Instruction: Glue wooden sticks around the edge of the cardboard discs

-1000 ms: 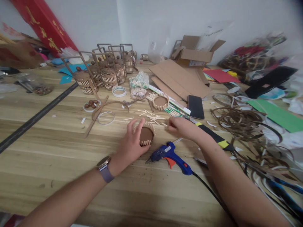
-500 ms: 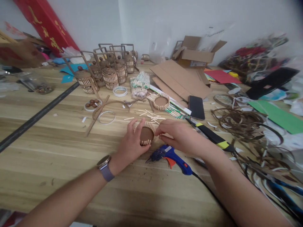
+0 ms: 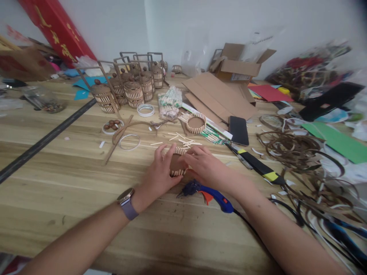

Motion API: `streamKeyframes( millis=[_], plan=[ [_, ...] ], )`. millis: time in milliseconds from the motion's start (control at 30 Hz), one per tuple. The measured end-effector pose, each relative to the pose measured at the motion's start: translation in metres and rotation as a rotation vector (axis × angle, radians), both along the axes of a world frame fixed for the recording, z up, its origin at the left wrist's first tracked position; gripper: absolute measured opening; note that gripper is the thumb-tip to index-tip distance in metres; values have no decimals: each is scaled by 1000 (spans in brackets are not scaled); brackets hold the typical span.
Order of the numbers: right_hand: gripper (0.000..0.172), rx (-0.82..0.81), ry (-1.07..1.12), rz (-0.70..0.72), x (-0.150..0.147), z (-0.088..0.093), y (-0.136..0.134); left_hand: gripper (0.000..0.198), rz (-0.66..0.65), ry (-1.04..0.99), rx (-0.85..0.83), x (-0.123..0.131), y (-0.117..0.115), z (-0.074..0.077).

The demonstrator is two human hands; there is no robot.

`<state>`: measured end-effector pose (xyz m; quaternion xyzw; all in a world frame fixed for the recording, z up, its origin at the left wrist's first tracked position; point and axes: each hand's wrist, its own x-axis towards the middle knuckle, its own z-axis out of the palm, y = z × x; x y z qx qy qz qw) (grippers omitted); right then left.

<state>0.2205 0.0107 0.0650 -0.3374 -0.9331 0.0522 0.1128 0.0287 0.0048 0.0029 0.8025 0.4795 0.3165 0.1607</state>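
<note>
A round brown disc ringed with short upright sticks (image 3: 176, 164) lies on the wooden table. My left hand (image 3: 162, 166) grips it from the left, thumb at the near rim and fingers at the far rim. The fingers of my right hand (image 3: 199, 162) are bent together on its right edge; whether a stick is between them is hidden. Close below my right hand rests a blue glue gun (image 3: 213, 193). Loose pale sticks (image 3: 185, 141) are scattered beyond the disc, and a second stick-ringed disc (image 3: 196, 123) stands farther back.
Lidded stick baskets (image 3: 133, 93) with tall handles stand at the back left. A white ring (image 3: 129, 142) and a bowl of brown beads (image 3: 112, 126) are at left. To the right are a black phone (image 3: 238, 130), a yellow-black cutter (image 3: 258, 165) and tangled brown strips (image 3: 289, 141).
My right hand has moved left onto the disc's right edge and now covers part of it and the top of the glue gun. My left hand stays in place.
</note>
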Motion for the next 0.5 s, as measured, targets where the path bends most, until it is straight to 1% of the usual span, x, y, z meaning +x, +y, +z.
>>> streamKeyframes(
  millis=[133,333,500],
  plan=[
    [20,32,9,15,-1,-4,1,105,-18,-9,17,-1,0,0],
    [20,93,26,55,-3,-10,2,103,4,-16,-6,1,-1,3],
    [19,111,68,66,-2,-14,3,102,-4,-15,-3,1,0,1]
  ],
)
